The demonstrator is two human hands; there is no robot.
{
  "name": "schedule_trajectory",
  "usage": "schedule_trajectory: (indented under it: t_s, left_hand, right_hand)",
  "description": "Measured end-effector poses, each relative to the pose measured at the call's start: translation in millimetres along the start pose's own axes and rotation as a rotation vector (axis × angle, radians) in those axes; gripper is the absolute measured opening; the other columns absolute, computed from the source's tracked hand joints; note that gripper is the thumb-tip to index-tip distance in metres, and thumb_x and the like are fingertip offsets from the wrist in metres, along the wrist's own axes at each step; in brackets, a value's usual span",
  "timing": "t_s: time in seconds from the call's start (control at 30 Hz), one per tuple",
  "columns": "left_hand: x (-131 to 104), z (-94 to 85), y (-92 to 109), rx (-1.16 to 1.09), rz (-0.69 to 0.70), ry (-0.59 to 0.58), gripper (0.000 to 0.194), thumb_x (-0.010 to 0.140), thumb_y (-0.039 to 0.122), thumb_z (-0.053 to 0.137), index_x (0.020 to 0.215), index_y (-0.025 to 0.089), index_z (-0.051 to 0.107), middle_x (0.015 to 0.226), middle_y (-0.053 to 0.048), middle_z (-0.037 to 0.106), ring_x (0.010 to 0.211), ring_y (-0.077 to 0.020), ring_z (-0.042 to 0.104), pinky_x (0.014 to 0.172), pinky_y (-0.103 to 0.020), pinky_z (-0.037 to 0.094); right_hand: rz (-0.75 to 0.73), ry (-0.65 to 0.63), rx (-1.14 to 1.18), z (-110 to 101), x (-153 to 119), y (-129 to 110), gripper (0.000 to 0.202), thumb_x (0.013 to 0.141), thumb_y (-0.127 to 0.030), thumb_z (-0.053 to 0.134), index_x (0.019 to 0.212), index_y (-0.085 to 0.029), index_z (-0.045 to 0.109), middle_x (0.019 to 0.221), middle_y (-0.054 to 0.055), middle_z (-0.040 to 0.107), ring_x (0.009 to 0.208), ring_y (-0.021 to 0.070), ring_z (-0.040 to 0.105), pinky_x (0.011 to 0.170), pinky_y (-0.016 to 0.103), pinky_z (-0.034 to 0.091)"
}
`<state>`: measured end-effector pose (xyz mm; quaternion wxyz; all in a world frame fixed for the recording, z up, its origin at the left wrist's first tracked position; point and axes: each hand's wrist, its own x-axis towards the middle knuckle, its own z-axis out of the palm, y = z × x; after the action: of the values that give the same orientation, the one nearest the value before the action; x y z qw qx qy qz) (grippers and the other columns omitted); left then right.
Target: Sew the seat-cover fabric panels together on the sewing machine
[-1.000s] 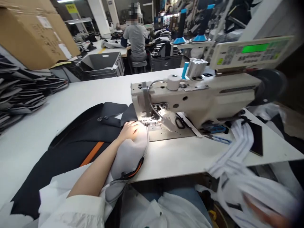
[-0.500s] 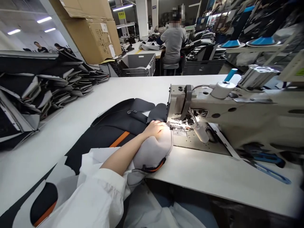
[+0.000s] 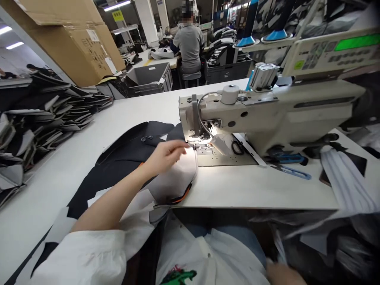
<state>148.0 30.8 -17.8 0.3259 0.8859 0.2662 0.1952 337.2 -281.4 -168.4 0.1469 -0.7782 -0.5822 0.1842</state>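
Counting hours round the needle area (image 3: 194, 146), twelve straight ahead, I'm seeing a white table (image 3: 231, 190) spreading widest through my head feed. The sewing machine (image 3: 273, 103) is standing on it, its body running out between two and three o'clock and blocking my sight behind it. Stacked dark panels (image 3: 44, 111) are crowding the table between nine and ten. A person in grey (image 3: 190, 47) is sitting beyond it at twelve, facing away. A striped strip (image 3: 344, 178) is draping over the edge between three and four; blue snips (image 3: 297, 172) are lying just past three.

The dark-and-grey sewn piece (image 3: 127, 146) is lying on the table, its long axis running in from eight and pointing toward two, its rounded grey panel (image 3: 169, 186) meeting the needle area. The left hand (image 3: 168, 156) is showing a loose curl over that panel; I'm not managing to tell whether it is touching or pinching anything. The right hand (image 3: 283, 274) is showing only as a blur between four and five, its grip unreadable.

A cardboard box (image 3: 77, 51) is standing at ten, hiding its inside. A grey crate (image 3: 148, 88) is sitting near eleven, its floor hidden. A dark crate (image 3: 228, 74) is standing at one, layered pieces (image 3: 221, 43) showing above it, inside or behind I can't tell.
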Motion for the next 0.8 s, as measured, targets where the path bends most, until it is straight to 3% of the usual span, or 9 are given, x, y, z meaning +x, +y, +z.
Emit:
schedule_trajectory:
  t_s: [0.1,0.13,0.23,0.3,0.4,0.43,0.53,0.63,0.8]
  left_hand:
    - [-33.0,25.7,49.3,0.023,0.147,-0.482,0.037,0.087,0.023,0.043,0.121,0.020,0.057,0.112,-0.007,0.063,0.087,-0.0162,0.063,0.075,-0.025,0.048]
    - [-41.7,38.9,59.7,0.027,0.177,-0.620,0.043,0.085,0.022,0.046,0.128,0.020,0.050,0.121,-0.009,0.059,0.091,-0.0177,0.062,0.078,-0.026,0.048]
    - [-58.2,76.1,68.7,-0.061,0.114,-0.933,0.065,0.078,0.024,0.060,0.138,0.017,0.036,0.118,-0.011,0.060,0.091,-0.0205,0.062,0.074,-0.026,0.048]
    - [-61.3,88.2,61.7,-0.123,0.014,-1.021,0.057,0.074,0.026,0.066,0.127,0.019,0.047,0.096,-0.004,0.066,0.082,-0.0189,0.062,0.065,-0.024,0.046]
    - [-54.7,83.8,47.4,-0.079,-0.021,-0.938,0.010,0.077,0.023,0.059,0.086,0.021,0.062,0.065,0.003,0.056,0.057,-0.0117,0.051,0.051,-0.021,0.036]
    - [-49.6,78.4,43.4,-0.062,-0.011,-0.891,0.007,0.080,0.024,0.056,0.077,0.020,0.060,0.060,0.003,0.051,0.052,-0.0101,0.045,0.048,-0.021,0.032]
    - [-28.3,60.3,33.8,-0.141,-0.060,-0.839,0.024,0.085,0.036,0.049,0.073,0.017,0.058,0.055,0.004,0.043,0.050,-0.0083,0.036,0.048,-0.021,0.029]
    - [-7.3,47.2,24.8,-0.311,-0.150,-0.846,0.035,0.085,0.042,0.044,0.069,0.014,0.058,0.059,0.001,0.049,0.055,-0.0095,0.043,0.055,-0.022,0.037]
    - [1.4,48.7,21.5,-0.401,-0.168,-0.475,0.035,0.083,0.035,0.041,0.053,0.017,0.046,0.057,0.001,0.048,0.060,-0.0114,0.046,0.066,-0.026,0.041]
  right_hand:
    - [-0.087,-0.206,0.049,-5.7,17.8,-26.8,0.008,0.079,-0.031,0.063,0.086,-0.026,0.066,0.072,0.004,0.064,0.071,0.0235,0.064,0.055,0.031,0.048]
    - [-0.183,-0.365,0.098,-10.9,27.3,-40.3,0.010,0.081,-0.027,0.058,0.085,-0.025,0.067,0.067,0.003,0.064,0.066,0.0221,0.064,0.057,0.030,0.048]
    - [-0.448,-0.471,0.398,-33.9,52.5,-77.8,0.021,0.083,-0.020,0.049,0.091,-0.021,0.068,0.087,0.004,0.069,0.080,0.0175,0.065,0.072,0.024,0.047]
    - [-0.505,-0.475,0.514,-50.5,58.3,-86.6,0.025,0.082,-0.018,0.049,0.099,-0.021,0.068,0.095,0.003,0.069,0.084,0.0157,0.064,0.074,0.021,0.045]
    - [-0.324,-0.396,0.510,-67.3,49.4,-66.0,0.046,0.080,-0.024,0.055,0.126,-0.025,0.052,0.093,0.000,0.068,0.070,0.0139,0.063,0.065,0.020,0.045]
    - [-0.240,-0.343,0.488,-70.4,43.5,-52.7,0.051,0.079,-0.028,0.057,0.130,-0.025,0.048,0.092,0.001,0.068,0.066,0.0139,0.062,0.062,0.020,0.045]
    - [-0.078,-0.156,0.465,-75.8,24.1,-8.9,0.044,0.084,-0.040,0.051,0.125,-0.023,0.052,0.092,0.003,0.068,0.068,0.0164,0.061,0.061,0.022,0.046]
    - [-0.025,-0.017,0.501,-79.9,6.9,22.9,0.043,0.089,-0.045,0.041,0.120,-0.020,0.056,0.089,0.005,0.068,0.072,0.0188,0.062,0.063,0.025,0.048]
    - [0.114,0.189,0.396,-81.2,-2.4,23.0,0.042,0.088,-0.045,0.043,0.115,-0.017,0.058,0.089,0.007,0.068,0.063,0.0172,0.061,0.056,0.026,0.049]
